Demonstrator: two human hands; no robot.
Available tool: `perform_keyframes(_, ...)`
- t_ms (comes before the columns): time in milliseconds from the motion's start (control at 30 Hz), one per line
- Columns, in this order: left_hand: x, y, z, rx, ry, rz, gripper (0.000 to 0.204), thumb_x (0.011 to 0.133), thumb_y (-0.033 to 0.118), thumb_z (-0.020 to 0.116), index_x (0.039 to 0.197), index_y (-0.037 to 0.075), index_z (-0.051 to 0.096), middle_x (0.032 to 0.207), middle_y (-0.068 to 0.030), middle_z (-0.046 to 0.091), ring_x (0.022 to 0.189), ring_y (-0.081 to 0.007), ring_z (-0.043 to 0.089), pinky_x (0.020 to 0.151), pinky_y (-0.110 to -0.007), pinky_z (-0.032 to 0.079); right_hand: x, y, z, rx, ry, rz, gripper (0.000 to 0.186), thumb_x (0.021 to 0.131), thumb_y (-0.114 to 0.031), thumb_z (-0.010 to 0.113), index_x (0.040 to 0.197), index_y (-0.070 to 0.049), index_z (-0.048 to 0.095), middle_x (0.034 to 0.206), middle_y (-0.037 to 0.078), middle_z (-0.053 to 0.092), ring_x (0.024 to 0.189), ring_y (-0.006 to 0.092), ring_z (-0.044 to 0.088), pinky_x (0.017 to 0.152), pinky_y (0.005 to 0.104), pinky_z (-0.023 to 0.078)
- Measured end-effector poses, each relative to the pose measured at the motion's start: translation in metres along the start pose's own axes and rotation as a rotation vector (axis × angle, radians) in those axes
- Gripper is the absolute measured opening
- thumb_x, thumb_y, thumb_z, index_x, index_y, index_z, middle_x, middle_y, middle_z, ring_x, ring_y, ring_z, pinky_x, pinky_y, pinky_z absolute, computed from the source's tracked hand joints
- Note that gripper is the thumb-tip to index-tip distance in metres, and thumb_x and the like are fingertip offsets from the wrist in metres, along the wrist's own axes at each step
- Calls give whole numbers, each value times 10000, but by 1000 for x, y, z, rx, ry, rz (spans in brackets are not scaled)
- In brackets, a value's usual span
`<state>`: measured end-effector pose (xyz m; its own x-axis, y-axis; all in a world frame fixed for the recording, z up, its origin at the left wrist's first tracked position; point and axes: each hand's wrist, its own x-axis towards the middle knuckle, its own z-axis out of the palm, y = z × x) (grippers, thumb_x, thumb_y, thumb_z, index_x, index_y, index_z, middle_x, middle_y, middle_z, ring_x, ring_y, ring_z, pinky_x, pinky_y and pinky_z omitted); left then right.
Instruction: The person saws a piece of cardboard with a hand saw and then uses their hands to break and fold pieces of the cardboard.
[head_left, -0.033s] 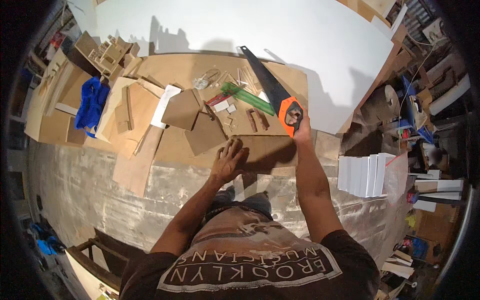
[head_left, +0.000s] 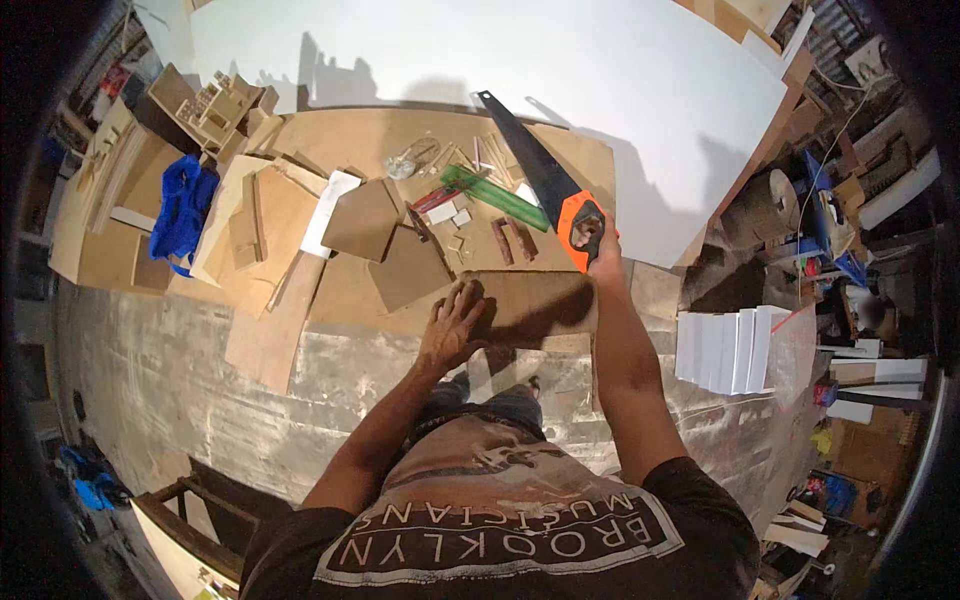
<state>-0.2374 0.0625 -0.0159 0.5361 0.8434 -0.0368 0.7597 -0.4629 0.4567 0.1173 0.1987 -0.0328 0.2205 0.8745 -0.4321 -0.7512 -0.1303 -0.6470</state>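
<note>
My right hand (head_left: 602, 258) is closed around the orange and black handle of a handsaw (head_left: 536, 160). The saw's dark blade slants up and away to the left, above the worktable. My left hand (head_left: 453, 328) lies with its fingers spread on the near edge of a brown board (head_left: 535, 296), gripping nothing. Just beyond that hand are two cut brown panels (head_left: 362, 222). A green translucent strip (head_left: 490, 196) lies partly behind the saw, with two short brown wooden pieces (head_left: 514, 240) and small white blocks (head_left: 447, 213) nearby.
A large white sheet (head_left: 420, 55) leans behind the table. To the left are a blue strap bundle (head_left: 184, 205), wood offcuts (head_left: 275, 225) and a small wooden model (head_left: 215, 112). White panels (head_left: 725, 350) stand at the right. A dark frame (head_left: 195, 520) sits at the lower left.
</note>
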Motion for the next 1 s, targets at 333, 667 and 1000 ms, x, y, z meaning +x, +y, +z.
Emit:
perform_keyframes(333, -36, 14, 13, -48, 133, -129, 492, 840, 238, 722, 1297, 94, 614, 1418, -106, 504, 1282, -343, 482, 1022, -513, 424, 23, -30, -11, -1177, 435, 181, 561, 906, -430, 690, 1245, 8, 600, 1051, 190, 688, 925, 327, 704, 777, 464, 588)
perform_keyframes(667, -57, 5, 37, -75, 573, -467, 481, 791, 179, 770, 1240, 90, 623, 1229, -170, 601, 1087, -392, 581, 896, -533, 464, -88, -34, -104, -1801, 333, -277, 904, 818, -568, 714, 1483, -34, 412, 1434, 321, 468, 1300, 458, 505, 1050, 564, 429)
perform_keyframes(1000, 39, -1, -15, -38, 514, -1261, 1170, 617, 536, 915, 1488, 48, 304, 1359, -201, 453, 1305, -400, 445, 1032, -535, 433, -157, -2, -132, -1764, 312, 0, 1180, 722, -598, 819, 1578, -76, 197, 1448, 337, 363, 1347, 483, 416, 1076, 555, 424)
